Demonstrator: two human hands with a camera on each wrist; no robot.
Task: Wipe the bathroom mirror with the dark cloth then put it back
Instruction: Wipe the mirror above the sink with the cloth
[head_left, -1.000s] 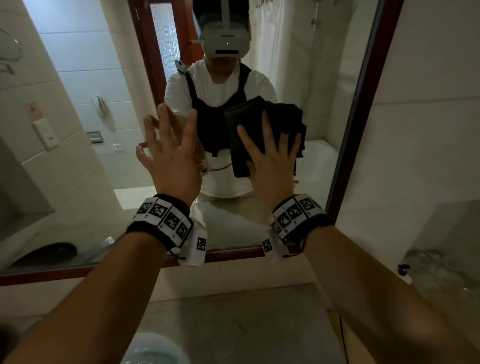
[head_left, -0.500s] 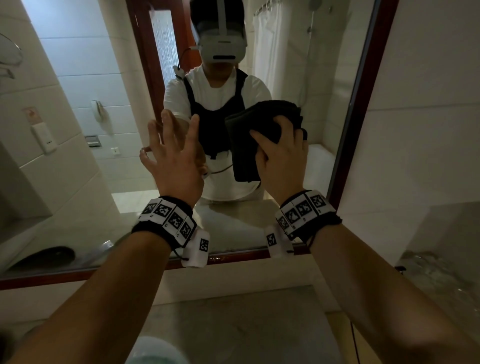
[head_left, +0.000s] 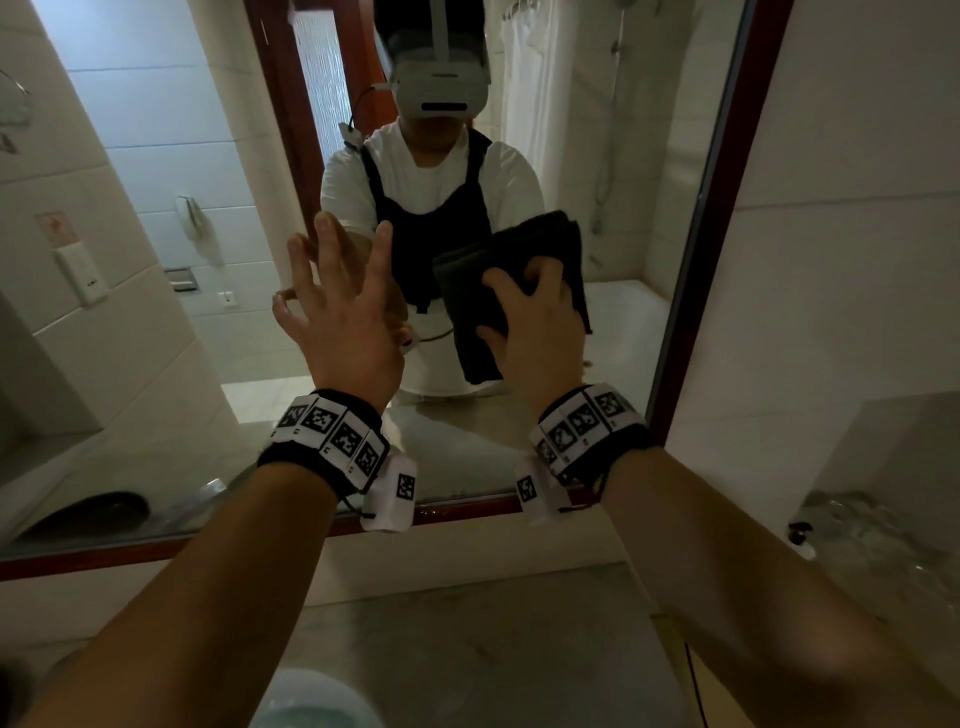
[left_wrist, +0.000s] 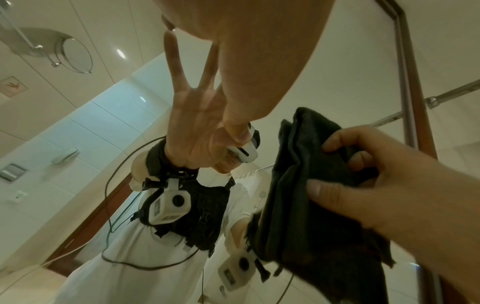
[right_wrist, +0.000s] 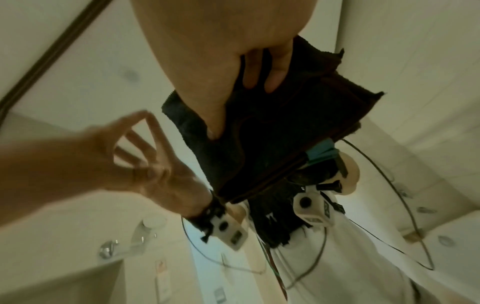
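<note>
Against the wall above the counter hangs the mirror, a wide flat pane of hard, smooth glass in a dark red-brown frame, set among glossy pale tiles. Pressed to the glass right of centre is the cloth, dark, thick and nappy like terry, folded into several layers with its lower end hanging loose. It looks light and limp, so it will likely bunch or unfold unless held across the folded stack, where the right hand has it: fingers curled into the fabric, thumb pinching the left edge. Glass of this kind probably lets the cloth slide easily, and even pressure matters more than force. The left hand holds nothing, its fingers straight and spread, tips at or just off the glass.
</note>
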